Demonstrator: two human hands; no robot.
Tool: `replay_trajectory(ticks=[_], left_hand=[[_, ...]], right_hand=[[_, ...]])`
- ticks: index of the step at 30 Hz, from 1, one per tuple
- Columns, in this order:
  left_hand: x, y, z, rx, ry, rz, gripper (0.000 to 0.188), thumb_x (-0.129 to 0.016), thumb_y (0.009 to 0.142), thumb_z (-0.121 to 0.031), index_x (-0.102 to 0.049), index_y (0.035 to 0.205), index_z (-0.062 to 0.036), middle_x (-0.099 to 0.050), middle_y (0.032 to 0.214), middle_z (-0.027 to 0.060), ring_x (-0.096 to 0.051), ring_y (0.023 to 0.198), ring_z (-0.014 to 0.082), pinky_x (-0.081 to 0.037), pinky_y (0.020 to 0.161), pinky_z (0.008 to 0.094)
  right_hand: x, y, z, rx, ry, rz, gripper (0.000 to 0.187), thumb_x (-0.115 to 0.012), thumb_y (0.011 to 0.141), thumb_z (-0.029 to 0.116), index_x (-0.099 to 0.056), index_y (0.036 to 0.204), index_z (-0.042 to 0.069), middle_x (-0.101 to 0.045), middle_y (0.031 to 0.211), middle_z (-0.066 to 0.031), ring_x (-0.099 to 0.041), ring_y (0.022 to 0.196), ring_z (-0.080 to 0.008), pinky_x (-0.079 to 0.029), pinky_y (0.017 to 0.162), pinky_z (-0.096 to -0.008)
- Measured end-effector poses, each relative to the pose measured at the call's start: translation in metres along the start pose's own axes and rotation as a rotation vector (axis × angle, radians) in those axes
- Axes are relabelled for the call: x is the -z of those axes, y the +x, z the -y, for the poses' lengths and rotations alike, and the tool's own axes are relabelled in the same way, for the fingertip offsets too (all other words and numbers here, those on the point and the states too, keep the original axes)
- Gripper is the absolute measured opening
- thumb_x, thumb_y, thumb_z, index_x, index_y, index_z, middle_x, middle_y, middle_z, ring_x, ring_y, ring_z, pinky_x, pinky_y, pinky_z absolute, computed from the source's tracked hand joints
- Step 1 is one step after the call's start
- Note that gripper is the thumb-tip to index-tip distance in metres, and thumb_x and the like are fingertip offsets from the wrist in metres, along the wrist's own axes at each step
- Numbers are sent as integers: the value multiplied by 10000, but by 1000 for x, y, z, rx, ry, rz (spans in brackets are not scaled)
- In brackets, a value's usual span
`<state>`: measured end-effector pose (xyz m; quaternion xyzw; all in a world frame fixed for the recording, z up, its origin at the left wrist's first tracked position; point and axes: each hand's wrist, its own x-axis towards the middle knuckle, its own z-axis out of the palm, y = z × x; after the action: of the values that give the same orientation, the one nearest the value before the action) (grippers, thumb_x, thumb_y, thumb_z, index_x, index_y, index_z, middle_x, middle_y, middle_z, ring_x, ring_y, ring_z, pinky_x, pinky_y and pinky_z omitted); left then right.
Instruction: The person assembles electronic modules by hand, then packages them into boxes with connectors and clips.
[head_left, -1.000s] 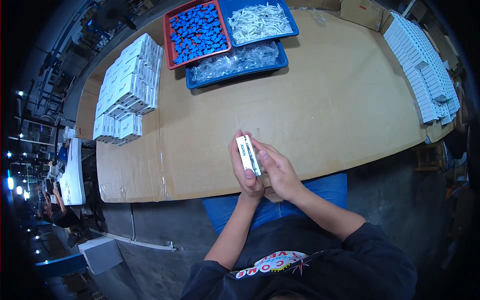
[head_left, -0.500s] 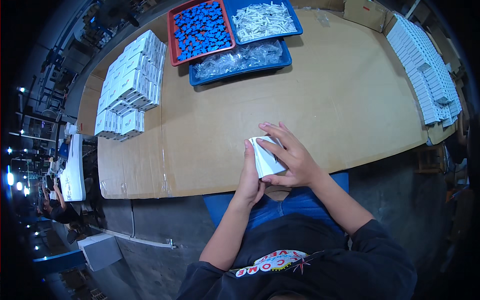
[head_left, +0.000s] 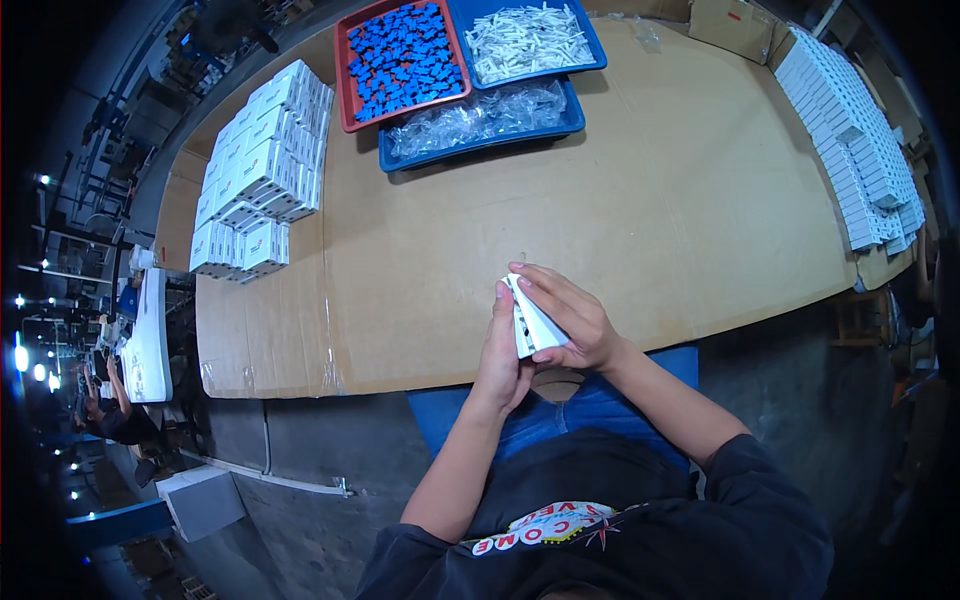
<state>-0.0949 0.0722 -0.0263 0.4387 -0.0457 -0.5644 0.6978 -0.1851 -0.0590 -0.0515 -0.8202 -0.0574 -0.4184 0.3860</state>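
Between both hands, over the near edge of the table, is a small white box (head_left: 535, 322). It is tilted, with a narrow side carrying dark marks turned up. My left hand (head_left: 499, 352) grips its left side, thumb stretched along the edge. From the right, my right hand (head_left: 578, 318) wraps the broad white face, its fingers over the far end and its thumb at the near end. The palms hide much of the box.
At the left stands a stack of white boxes (head_left: 250, 170), and more white boxes (head_left: 850, 135) line the far right. At the back are a red tray (head_left: 343, 85) of blue parts, a blue tray (head_left: 598, 55) of white pieces and another blue tray (head_left: 490, 148) of clear plastic bags.
The box has turned in my hands, so its marked narrow side now shows. My right fingers have drawn together and closed round its face.
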Motion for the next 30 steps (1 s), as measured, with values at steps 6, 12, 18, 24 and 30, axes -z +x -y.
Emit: replay_trajectory(ticks=[6, 12, 18, 24, 30], left_hand=[[6, 14, 19, -369, 354, 87, 740, -554, 1078, -460, -297, 1626, -35, -476, 1539, 113, -485, 1410, 230, -400, 1183, 380], [3, 13, 7, -562, 352, 24, 774, -617, 1062, -220, -182, 1687, -79, -470, 1504, 137, -508, 1378, 231, -399, 1170, 364], [11, 24, 3, -346, 231, -112, 615, -425, 1136, -445, -298, 1621, -89, -535, 1424, 124, -571, 1284, 206, -508, 1061, 368], [4, 23, 7, -350, 342, -157, 527, -450, 1142, -429, -400, 1516, -61, -569, 1324, 104, -592, 1193, 181, -518, 1013, 350], [4, 27, 12, -407, 402, -201, 509, -458, 1153, -369, -439, 1512, -9, -598, 1231, 81, -558, 1125, 138, -475, 981, 303]], right_hand=[[-13, 0, 8, -423, 356, -278, 782, -418, 1095, 594, -554, 1449, -90, -571, 1481, -274, -597, 1349, -365, -464, 1128, -418], [-1, 3, 15, -529, 383, -190, 652, -396, 1140, 476, -541, 1485, -58, -524, 1553, -241, -495, 1459, -349, -367, 1215, -412], [4, -5, 13, -400, 135, 66, 596, -689, 864, -9, -610, 1453, 25, -544, 1547, -214, -561, 1407, -368, -494, 1141, -432], [0, -10, 1, -230, -120, 40, 530, -714, 873, 32, -640, 1397, -9, -679, 1378, -214, -704, 1209, -347, -601, 989, -405], [-9, -18, -2, -212, -189, -4, 532, -721, 882, 46, -625, 1400, -28, -719, 1291, -219, -779, 925, -308, -646, 771, -373]])
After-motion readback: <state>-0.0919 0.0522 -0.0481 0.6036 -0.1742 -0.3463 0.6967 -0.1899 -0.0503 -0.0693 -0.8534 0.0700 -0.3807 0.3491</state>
